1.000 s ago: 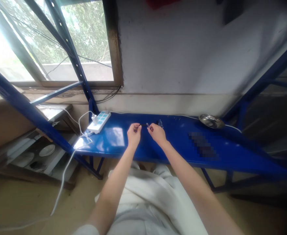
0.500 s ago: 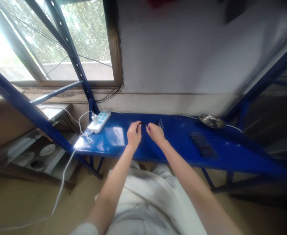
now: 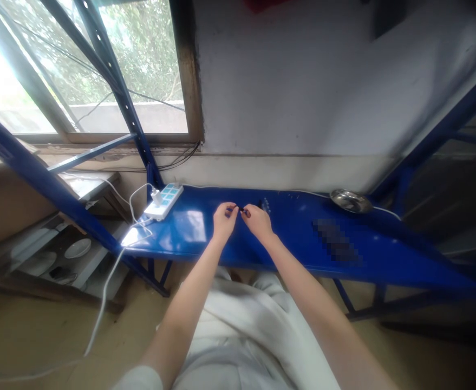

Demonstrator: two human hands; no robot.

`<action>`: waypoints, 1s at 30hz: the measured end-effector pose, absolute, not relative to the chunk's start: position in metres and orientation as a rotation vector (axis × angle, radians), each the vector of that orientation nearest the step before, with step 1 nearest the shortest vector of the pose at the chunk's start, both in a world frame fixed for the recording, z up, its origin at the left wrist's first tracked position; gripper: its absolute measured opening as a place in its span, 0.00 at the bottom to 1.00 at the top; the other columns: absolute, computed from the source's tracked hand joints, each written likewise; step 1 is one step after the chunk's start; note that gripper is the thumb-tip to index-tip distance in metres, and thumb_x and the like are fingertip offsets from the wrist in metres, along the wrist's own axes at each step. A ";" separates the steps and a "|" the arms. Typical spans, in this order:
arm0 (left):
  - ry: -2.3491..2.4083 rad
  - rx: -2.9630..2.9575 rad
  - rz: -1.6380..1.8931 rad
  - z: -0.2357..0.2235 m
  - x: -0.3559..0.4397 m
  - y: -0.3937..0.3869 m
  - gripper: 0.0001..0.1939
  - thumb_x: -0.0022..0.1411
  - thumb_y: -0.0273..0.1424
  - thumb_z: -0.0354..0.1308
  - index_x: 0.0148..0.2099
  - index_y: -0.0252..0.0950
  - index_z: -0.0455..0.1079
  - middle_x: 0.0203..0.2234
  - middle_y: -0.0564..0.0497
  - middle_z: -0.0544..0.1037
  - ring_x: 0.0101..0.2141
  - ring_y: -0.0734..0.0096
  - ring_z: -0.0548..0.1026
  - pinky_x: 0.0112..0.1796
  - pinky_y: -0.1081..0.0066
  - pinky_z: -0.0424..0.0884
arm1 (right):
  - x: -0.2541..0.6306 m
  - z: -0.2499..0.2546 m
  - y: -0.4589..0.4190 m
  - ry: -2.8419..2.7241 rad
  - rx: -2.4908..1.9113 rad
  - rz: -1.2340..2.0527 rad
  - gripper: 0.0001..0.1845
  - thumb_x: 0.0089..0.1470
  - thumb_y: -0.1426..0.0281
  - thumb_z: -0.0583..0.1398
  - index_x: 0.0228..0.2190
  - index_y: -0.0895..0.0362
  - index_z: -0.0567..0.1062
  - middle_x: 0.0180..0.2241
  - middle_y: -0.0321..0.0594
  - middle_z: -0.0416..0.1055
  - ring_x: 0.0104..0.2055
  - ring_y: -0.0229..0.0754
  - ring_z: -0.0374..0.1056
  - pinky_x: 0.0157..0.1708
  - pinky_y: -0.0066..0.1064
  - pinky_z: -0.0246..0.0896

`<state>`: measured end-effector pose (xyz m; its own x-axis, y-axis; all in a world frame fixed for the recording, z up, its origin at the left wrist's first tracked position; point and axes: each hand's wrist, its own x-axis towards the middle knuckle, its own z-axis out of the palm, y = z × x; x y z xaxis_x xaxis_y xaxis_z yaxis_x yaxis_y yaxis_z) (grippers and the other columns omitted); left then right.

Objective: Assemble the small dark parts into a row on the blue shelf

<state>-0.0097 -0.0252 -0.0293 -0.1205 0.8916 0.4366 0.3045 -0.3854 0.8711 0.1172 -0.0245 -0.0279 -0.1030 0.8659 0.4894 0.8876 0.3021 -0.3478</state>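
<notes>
Above the blue shelf (image 3: 286, 238), my left hand (image 3: 223, 221) and my right hand (image 3: 257, 221) meet almost fingertip to fingertip. Between them is a small, slim dark piece (image 3: 241, 209), too small to name. The left thumb and fingers pinch its left end, and the right fingers are closed round the other end, hiding most of it. Just behind the right hand lies a cluster of small, pale, shiny pieces (image 3: 266, 205) beside something dark, partly covered by that hand.
A white power strip (image 3: 164, 203) with a plugged-in charger and loose white cable (image 3: 106, 281) is at left. To the right are a shiny metal bowl (image 3: 350, 201) and a blurred-out dark object (image 3: 337, 241). Several tiny bits (image 3: 293, 197) lie near the wall.
My left hand has shifted slightly right, toward my right hand, and its fingers have curled more. The gap between the hands is smaller, so less of the dark piece shows.
</notes>
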 end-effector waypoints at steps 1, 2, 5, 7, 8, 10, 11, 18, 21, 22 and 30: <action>1.321 1.634 1.514 -0.028 -0.010 -0.025 0.08 0.55 0.32 0.56 0.37 0.36 0.69 0.33 0.50 0.75 0.27 0.77 0.70 0.31 0.74 0.68 | 0.118 -0.029 -0.025 -1.958 -1.539 -0.054 0.09 0.54 0.70 0.51 0.26 0.57 0.69 0.26 0.38 0.68 0.26 0.37 0.61 0.23 0.26 0.46; 1.313 1.623 1.499 -0.028 -0.011 -0.026 0.08 0.55 0.33 0.56 0.37 0.35 0.69 0.33 0.50 0.75 0.27 0.77 0.70 0.31 0.74 0.68 | 0.118 -0.029 -0.025 -1.960 -1.524 -0.061 0.09 0.54 0.70 0.51 0.26 0.57 0.69 0.26 0.38 0.68 0.26 0.37 0.61 0.23 0.26 0.46; 1.309 1.606 1.489 -0.027 -0.011 -0.027 0.08 0.55 0.33 0.57 0.37 0.35 0.69 0.33 0.49 0.75 0.27 0.77 0.70 0.32 0.74 0.68 | 0.118 -0.031 -0.025 -1.960 -1.488 -0.068 0.10 0.55 0.69 0.51 0.26 0.57 0.69 0.25 0.38 0.68 0.25 0.37 0.61 0.23 0.26 0.47; 1.304 1.580 1.503 -0.029 -0.010 -0.027 0.11 0.55 0.34 0.57 0.40 0.35 0.69 0.35 0.49 0.75 0.28 0.77 0.70 0.32 0.74 0.68 | 0.117 -0.031 -0.025 -1.941 -1.477 -0.065 0.11 0.56 0.67 0.51 0.26 0.57 0.70 0.25 0.38 0.68 0.25 0.37 0.61 0.23 0.26 0.47; 1.298 1.561 1.509 -0.030 -0.009 -0.026 0.13 0.54 0.35 0.57 0.42 0.36 0.68 0.35 0.49 0.74 0.28 0.77 0.70 0.32 0.74 0.68 | 0.117 -0.031 -0.025 -1.932 -1.471 -0.061 0.12 0.56 0.67 0.51 0.27 0.57 0.70 0.25 0.38 0.68 0.25 0.37 0.61 0.23 0.26 0.48; 1.280 1.533 1.509 -0.034 -0.008 -0.025 0.17 0.53 0.36 0.58 0.45 0.36 0.67 0.35 0.49 0.74 0.28 0.77 0.70 0.32 0.74 0.68 | 0.116 -0.030 -0.026 -1.917 -1.463 -0.051 0.12 0.56 0.66 0.51 0.28 0.57 0.70 0.25 0.39 0.69 0.25 0.37 0.62 0.23 0.26 0.49; 1.275 1.529 1.505 -0.036 -0.007 -0.023 0.17 0.53 0.36 0.59 0.45 0.36 0.68 0.35 0.49 0.74 0.28 0.77 0.70 0.32 0.74 0.68 | 0.115 -0.030 -0.026 -1.914 -1.461 -0.046 0.11 0.56 0.66 0.51 0.28 0.57 0.70 0.26 0.39 0.69 0.25 0.37 0.62 0.24 0.26 0.49; 1.314 1.619 1.445 -0.044 -0.004 -0.012 0.10 0.51 0.36 0.59 0.30 0.34 0.72 0.30 0.50 0.74 0.25 0.77 0.69 0.30 0.75 0.66 | 0.116 -0.036 -0.023 -1.929 -1.460 -0.126 0.11 0.55 0.68 0.51 0.30 0.57 0.73 0.27 0.41 0.71 0.27 0.39 0.66 0.25 0.28 0.54; 1.371 1.642 1.399 -0.048 -0.005 -0.002 0.11 0.50 0.37 0.59 0.30 0.33 0.72 0.26 0.50 0.74 0.25 0.76 0.68 0.29 0.75 0.65 | 0.122 -0.043 -0.021 -1.906 -1.420 -0.181 0.13 0.56 0.68 0.50 0.35 0.58 0.74 0.29 0.42 0.73 0.30 0.40 0.67 0.29 0.28 0.57; 1.411 1.647 1.380 -0.050 -0.007 0.003 0.11 0.51 0.37 0.59 0.30 0.33 0.72 0.26 0.50 0.74 0.25 0.76 0.68 0.29 0.75 0.65 | 0.125 -0.045 -0.021 -1.889 -1.406 -0.192 0.14 0.56 0.67 0.50 0.36 0.58 0.74 0.29 0.42 0.73 0.31 0.40 0.67 0.30 0.29 0.59; 1.910 1.814 0.901 -0.073 -0.044 0.043 0.07 0.53 0.34 0.56 0.29 0.36 0.72 0.27 0.49 0.76 0.30 0.68 0.72 0.31 0.73 0.63 | 0.165 -0.063 -0.020 -1.569 -1.467 -0.066 0.19 0.57 0.61 0.48 0.34 0.59 0.74 0.29 0.43 0.72 0.29 0.40 0.67 0.29 0.30 0.61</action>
